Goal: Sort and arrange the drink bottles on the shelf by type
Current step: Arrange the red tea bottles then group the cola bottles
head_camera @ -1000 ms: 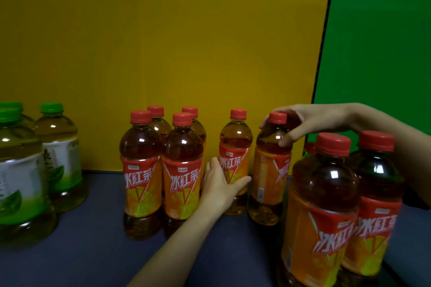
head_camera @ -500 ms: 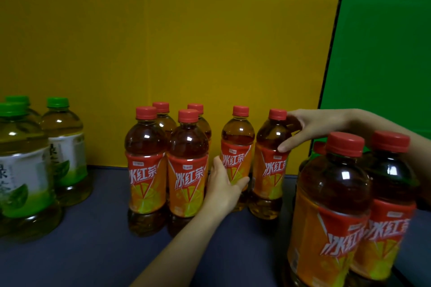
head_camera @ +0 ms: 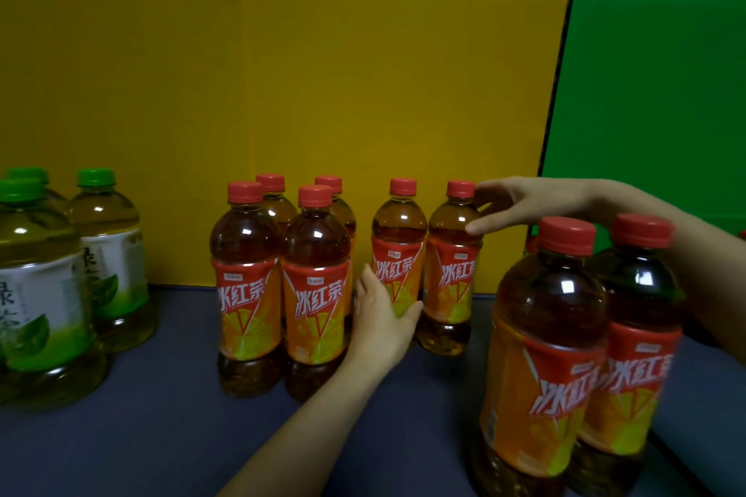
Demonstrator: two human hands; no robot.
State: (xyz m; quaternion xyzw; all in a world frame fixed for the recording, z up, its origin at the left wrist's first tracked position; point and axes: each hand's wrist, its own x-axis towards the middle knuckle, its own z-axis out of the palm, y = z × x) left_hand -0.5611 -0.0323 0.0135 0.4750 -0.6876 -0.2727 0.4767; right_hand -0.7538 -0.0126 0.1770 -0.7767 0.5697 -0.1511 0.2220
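So I'm wrapping my left hand (head_camera: pixel 381 319) around the lower label of one iced tea bottle (head_camera: pixel 399 230), fingers going behind it and thumb coming across the front, so that one's properly gripped. My right hand (head_camera: pixel 533 205) is reaching over to the end bottle (head_camera: pixel 452 278) at its 3 o'clock, thumb by the cap and fingertips on the shoulder, but honestly I can't tell whether it's pinching or just touching. What I'm worrying about: my right forearm is passing close behind the front pair (head_camera: pixel 541 355) down at 4 o'clock, and they're tall and narrow, so a dropped elbow is probably knocking one over. The two I'm handling are also sitting nearly touching, so sliding one is likely tipping the other. The gripped bottle is looking like clear plastic with amber tea, a red cap and an orange-red label with a lemon slice. It's standing upright near the yellow back panel (head_camera: pixel 282 73), at 3 o'clock from the cluster of four (head_camera: pixel 246 286) matching ones. The green-cap bottles (head_camera: pixel 109 254) are sitting well apart at 9 o'clock on the dark shelf (head_camera: pixel 161 436).
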